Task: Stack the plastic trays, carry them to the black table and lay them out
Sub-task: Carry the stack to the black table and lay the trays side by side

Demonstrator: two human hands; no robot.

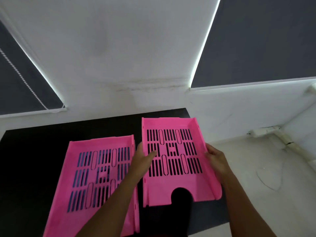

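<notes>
While both pink trays sit over the black desk (pixel 34 151), nothing lies inside either one. Far left: dark roller blind (pixel 20 79) w/ a bead chain, white wall behind the desk. Left tray (pixel 89 171) rests flat on the desk, slotted floor up, low walls along its sides; blue-ish shade shows thru some slots, so maybe another tray under it, can't tell. Its right wall is partly hidden by the left forearm crossing over it. Left hand (pixel 142 161) sits btwn the two trays, pinching the left wall of the right tray (pixel 172 161): thumb lies inside on the slotted floor, other fingers hidden behind the wall. Right tray is just beside the left one, set further back, a narrow strip of desk showing btwn them. Its near edge has a rounded notch, desk visible thru it. Can't tell if it's resting on the desk or held just above. Right hand (pixel 215 158) grips the tray's right wall, fingers curled over the rim. Right of the desk: pale floor (pixel 265 168), second dark blind (pixel 256 40) above.
</notes>
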